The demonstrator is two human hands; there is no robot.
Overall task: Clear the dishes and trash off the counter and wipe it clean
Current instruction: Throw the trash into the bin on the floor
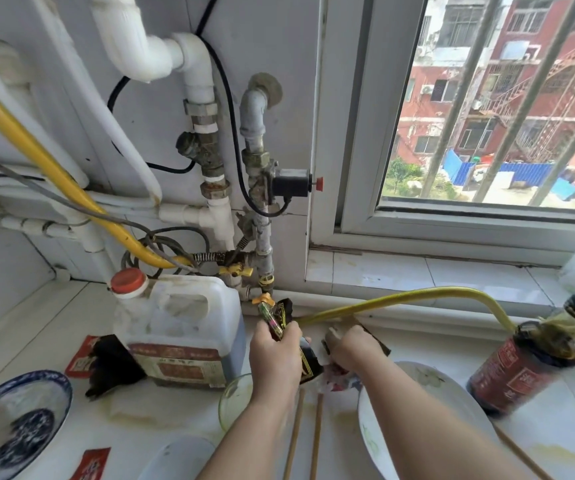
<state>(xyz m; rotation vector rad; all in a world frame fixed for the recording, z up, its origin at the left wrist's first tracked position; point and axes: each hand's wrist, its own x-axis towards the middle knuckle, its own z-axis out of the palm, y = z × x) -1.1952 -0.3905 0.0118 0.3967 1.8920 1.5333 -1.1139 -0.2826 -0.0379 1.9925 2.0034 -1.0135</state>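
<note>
The black wrappers point(310, 363) are trash, shiny & crinkly w/ gold edges. The left grip point(272, 358) is clamped round a bunch of them, plus a green-pink one. It holds them just over the bench point(556, 417).

The right grip point(353, 344) is just beside it. Its fingers are closed on another black wrapper point(381, 345), low at the back of the bench.

A bendy yellow hose point(417, 295) curves right behind the right grip. A big white plastic jug point(175, 323) w/ an orange cap and dark stuff inside stands just left of the left grip.

A round glass bowl point(230, 400) peeks out under the left wrist. Two thin wood chopsticks point(294, 438) lie btwn the arms. A smooth white plate point(428, 379) sits under the right arm.

A dark bottle point(521, 362) w/ a red label is tilted at the right, a bit blurry. A blue & white dish point(64, 386) sits far left.

More trash lies in front of the jug: a red packet point(83, 355) & a crumpled black one point(113, 370). The bench is white w/ yellow smears.
</note>
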